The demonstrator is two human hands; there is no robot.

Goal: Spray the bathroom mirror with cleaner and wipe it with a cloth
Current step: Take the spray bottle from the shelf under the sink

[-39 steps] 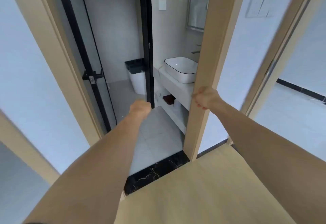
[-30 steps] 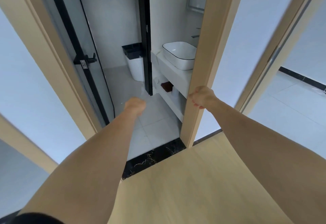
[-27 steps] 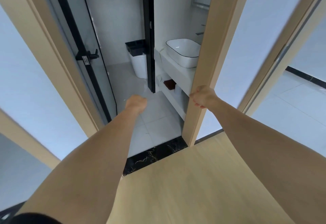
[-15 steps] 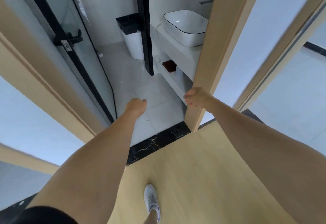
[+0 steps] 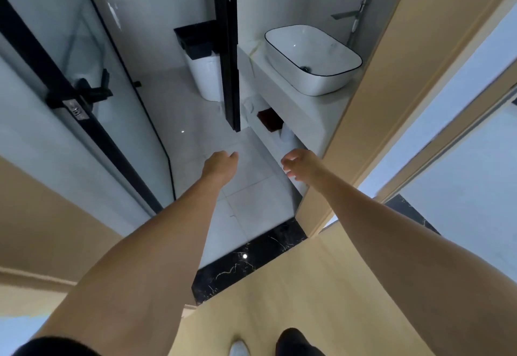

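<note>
I stand at the bathroom doorway with both arms stretched forward. My left hand [image 5: 219, 164] hangs over the tiled floor with loosely curled fingers and holds nothing. My right hand [image 5: 300, 164] is beside the wooden door frame [image 5: 372, 120], fingers relaxed, holding nothing. The mirror is out of view above the frame's top. No spray bottle or cloth shows clearly. A white basin [image 5: 310, 58] sits on the vanity counter [image 5: 307, 109] with a tall faucet [image 5: 354, 15] behind it.
A glass door with black frame and handle [image 5: 84, 95] stands open at left. A black partition edge [image 5: 228, 47] rises mid-room. A white bin with black liner [image 5: 202, 67] stands behind it. A black marble threshold [image 5: 246, 257] crosses the doorway. Small items sit on the shelf [image 5: 277, 129] under the counter.
The view has tilted down and moved closer to the doorway. My right hand has come off the door frame. The mirror has left the top of the view.
</note>
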